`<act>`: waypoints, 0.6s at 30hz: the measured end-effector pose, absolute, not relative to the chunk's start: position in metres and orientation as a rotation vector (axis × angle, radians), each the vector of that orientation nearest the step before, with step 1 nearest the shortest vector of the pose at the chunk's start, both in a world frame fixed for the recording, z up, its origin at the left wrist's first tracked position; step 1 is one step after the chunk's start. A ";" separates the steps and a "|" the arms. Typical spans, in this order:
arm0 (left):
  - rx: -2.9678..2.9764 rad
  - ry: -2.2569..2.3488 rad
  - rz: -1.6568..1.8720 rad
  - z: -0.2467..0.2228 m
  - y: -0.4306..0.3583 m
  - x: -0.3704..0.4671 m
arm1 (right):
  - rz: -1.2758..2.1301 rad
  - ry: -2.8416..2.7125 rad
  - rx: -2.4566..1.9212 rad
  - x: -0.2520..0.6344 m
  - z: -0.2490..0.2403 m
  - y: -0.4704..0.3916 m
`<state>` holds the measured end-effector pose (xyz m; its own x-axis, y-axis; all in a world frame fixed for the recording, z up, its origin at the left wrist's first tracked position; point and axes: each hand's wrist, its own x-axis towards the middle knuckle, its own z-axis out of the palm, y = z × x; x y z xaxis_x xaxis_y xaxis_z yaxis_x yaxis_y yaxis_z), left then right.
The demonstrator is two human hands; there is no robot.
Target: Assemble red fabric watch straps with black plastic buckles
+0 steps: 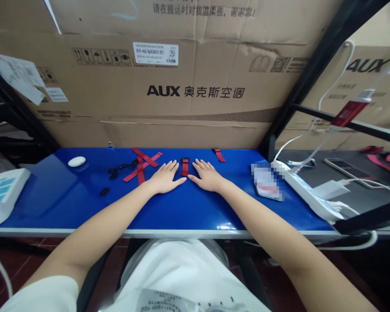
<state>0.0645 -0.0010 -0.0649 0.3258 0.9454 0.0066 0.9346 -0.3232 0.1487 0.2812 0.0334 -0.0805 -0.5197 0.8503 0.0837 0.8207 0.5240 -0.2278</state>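
Both hands lie palm down on the blue table, fingers stretched out and holding nothing. Between my left hand and my right hand is a short red strap with a black buckle; the thumbs point toward its lower end. Several loose red strap pieces lie crossed just left of my left hand, partly hidden behind it. Beyond my right hand sits another short red strap with a dark end. Black buckles are scattered to the left, and a single black buckle rests nearer to me.
A large cardboard box stands upright along the table's back edge. At the right are a phone-like object with its face blurred and a white power strip with cables. A white round object and a white device sit at left.
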 end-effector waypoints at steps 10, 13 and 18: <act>2.464 1.741 0.180 -0.068 0.001 0.062 | 0.235 -2.588 -1.436 0.281 -0.081 0.034; 2.459 1.742 0.172 -0.068 0.001 0.062 | 0.237 -2.586 -1.434 0.282 -0.081 0.034; 2.473 1.735 0.172 -0.070 0.002 0.061 | 0.239 -2.582 -1.424 0.282 -0.080 0.033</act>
